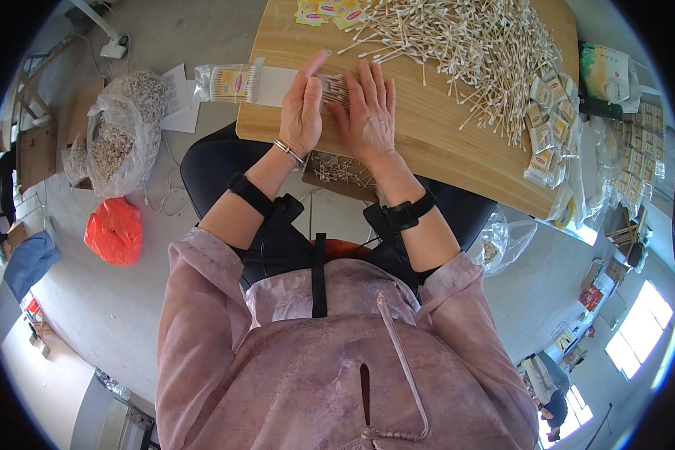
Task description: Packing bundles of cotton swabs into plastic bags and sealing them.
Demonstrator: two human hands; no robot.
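A short row of cotton swabs (335, 88) lies on the wooden table's near edge, between my two hands. My left hand (304, 105) stands on its edge at the left end of the row, fingers stretched out and thumb up. Flat over the right end of the swabs rests my right hand (369, 112), its fingers extended and covering part of them. A white strip (274, 84) reaches left from beneath my left hand. On its far end sits a clear packet of swabs (234, 83) with a yellow card, jutting past the table edge.
Loose swabs (465, 45) are heaped across the table (427, 139). Yellow cards (328, 10) lie at the back, and filled packets (551, 120) at the right. Below the edge is a box of swabs (341, 169). Bagged swabs (124, 135) and a red bag (114, 231) stand left.
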